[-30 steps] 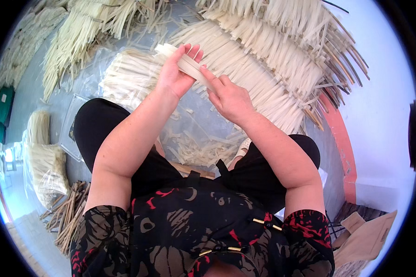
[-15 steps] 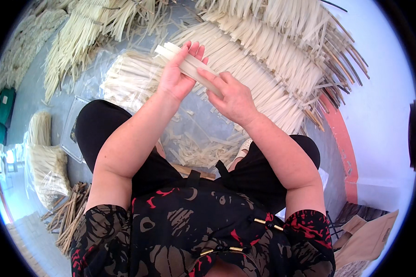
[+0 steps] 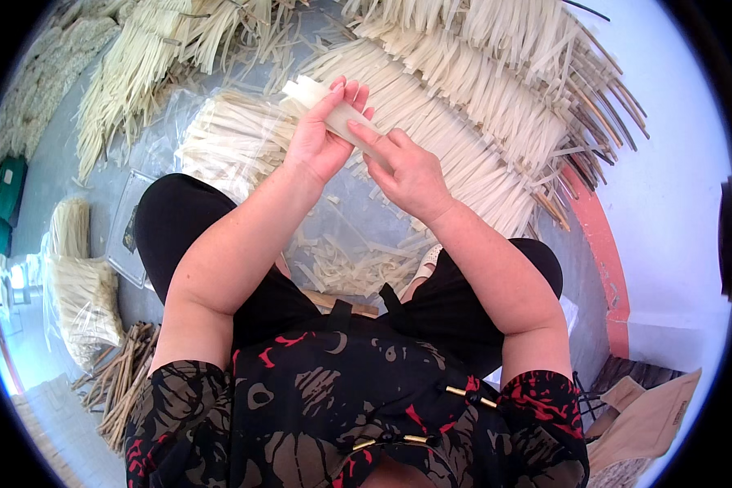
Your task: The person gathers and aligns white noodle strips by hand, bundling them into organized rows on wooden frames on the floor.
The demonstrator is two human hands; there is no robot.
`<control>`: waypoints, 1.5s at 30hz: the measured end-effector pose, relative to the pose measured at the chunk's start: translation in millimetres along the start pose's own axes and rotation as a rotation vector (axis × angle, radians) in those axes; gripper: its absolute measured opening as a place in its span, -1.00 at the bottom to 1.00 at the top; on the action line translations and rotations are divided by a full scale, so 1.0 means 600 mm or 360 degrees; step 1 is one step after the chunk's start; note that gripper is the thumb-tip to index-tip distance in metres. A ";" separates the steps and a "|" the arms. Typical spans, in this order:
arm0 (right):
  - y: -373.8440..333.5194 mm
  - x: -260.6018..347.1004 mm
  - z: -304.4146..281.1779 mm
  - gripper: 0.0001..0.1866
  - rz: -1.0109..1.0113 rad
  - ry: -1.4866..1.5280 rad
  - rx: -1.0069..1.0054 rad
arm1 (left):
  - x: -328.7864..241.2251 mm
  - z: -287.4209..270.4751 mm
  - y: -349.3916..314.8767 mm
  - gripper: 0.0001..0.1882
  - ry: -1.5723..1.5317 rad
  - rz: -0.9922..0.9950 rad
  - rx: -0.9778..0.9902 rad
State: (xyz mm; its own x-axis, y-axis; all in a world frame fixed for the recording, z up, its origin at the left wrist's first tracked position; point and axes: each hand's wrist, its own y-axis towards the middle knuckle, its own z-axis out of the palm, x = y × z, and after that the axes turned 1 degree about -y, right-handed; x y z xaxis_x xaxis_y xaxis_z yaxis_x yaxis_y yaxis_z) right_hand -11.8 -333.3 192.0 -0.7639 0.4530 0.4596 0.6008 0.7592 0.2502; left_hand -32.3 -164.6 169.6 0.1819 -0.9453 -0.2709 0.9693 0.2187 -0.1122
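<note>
A small bundle of flat, pale dried noodle strips (image 3: 352,128) slants between my two hands over the floor. My left hand (image 3: 321,134) is wrapped round its upper part, palm up, and the bundle's uneven ends stick out past the thumb. At the lower end, my right hand (image 3: 408,167) grips the strips between thumb and fingers. Just left of my left hand lies a clear plastic bag (image 3: 232,142) filled with similar strips. Behind my right hand spread long rows of strips (image 3: 464,122) hanging on thin sticks.
Broken strip pieces (image 3: 346,264) litter the floor between my feet. A bundle of sticks (image 3: 122,382) and another filled plastic bag (image 3: 85,301) are at the left. More strips (image 3: 142,73) lie at the far left. A white wall (image 3: 659,203) bounds the right, with a cardboard piece (image 3: 647,423) near it.
My left hand has shifted slightly right and down along the bundle, towards my right hand. The protruding ends sit closer together. My right hand has barely moved.
</note>
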 end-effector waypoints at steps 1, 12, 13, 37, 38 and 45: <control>0.001 0.000 0.002 -0.43 -0.0008 0.0006 0.0003 | -0.004 0.003 -0.002 -0.68 0.0040 -0.0041 -0.0063; 0.027 -0.007 0.001 -0.44 0.0012 0.0441 -0.0347 | -0.146 0.076 -0.075 -0.33 0.0711 -0.0222 -0.0539; 0.029 -0.006 0.002 -0.44 0.0006 0.0441 -0.0342 | -0.186 0.079 -0.080 -0.40 0.0731 -0.0139 -0.0340; 0.127 -0.063 0.282 -0.43 0.0436 0.0433 0.0527 | -0.257 -0.483 0.077 -0.55 0.3716 0.0308 -0.0641; 0.130 -0.069 0.298 -0.43 0.0413 0.0435 0.0536 | -0.262 -0.489 0.080 -0.62 0.3606 0.0238 -0.0587; 0.152 -0.092 0.371 -0.42 0.0453 0.0331 0.0689 | -0.284 -0.488 0.081 -0.81 0.2984 0.0073 -0.0633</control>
State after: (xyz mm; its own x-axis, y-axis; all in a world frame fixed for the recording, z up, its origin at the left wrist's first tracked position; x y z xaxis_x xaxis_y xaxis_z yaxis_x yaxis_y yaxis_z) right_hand 32.5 -184.8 -0.3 -0.4966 0.5997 0.6275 0.5914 0.7629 -0.2610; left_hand -64.4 77.8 -69.6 -0.4460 0.4363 -0.7815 0.8321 0.5237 -0.1825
